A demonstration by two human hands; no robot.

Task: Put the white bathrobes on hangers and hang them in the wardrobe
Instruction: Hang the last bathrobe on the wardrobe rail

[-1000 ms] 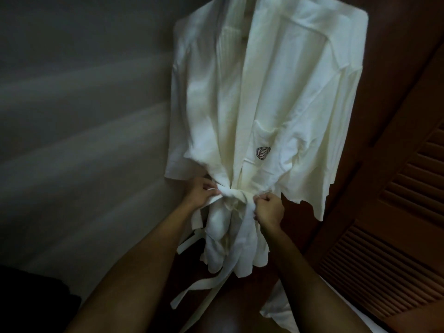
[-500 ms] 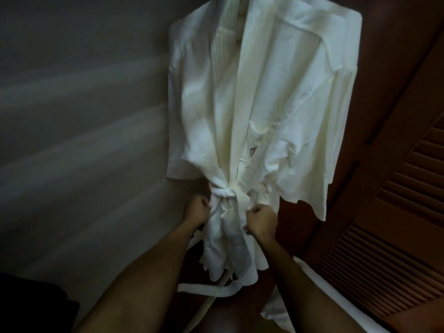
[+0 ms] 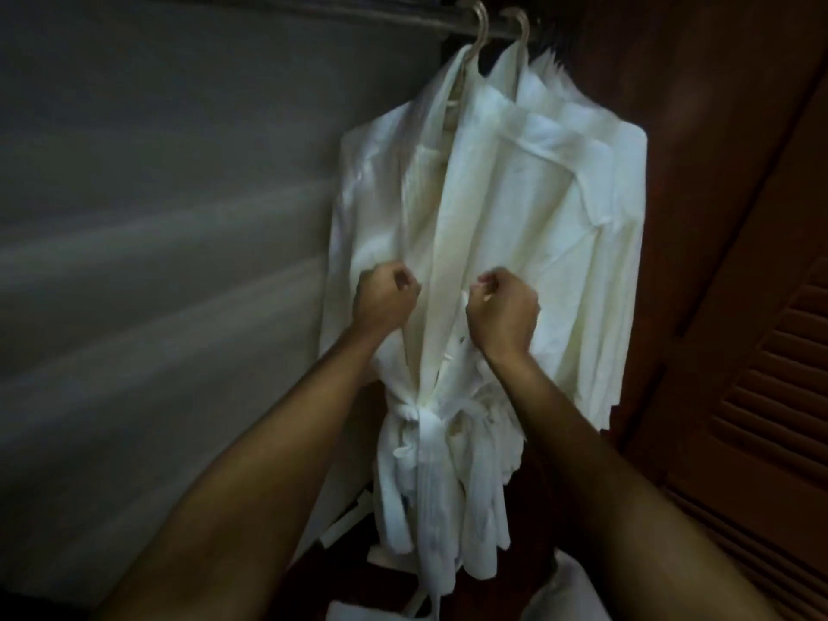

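- Both hands have risen from the belt knot [image 3: 419, 412], now tied below them — the left hand [image 3: 385, 298] and right hand [image 3: 504, 307] grip the front bathrobe's [image 3: 515, 226] lapels.
- Above the grip, its hanger [image 3: 479, 33] hooks the wardrobe rail [image 3: 313, 13] — hanging looks nearly done.

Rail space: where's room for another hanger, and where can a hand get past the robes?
Bare rail runs left of the two hooks, along the grey wall. Right of the hooks, robes crowd against the brown panel. Both hands grip the front robe's lapels.
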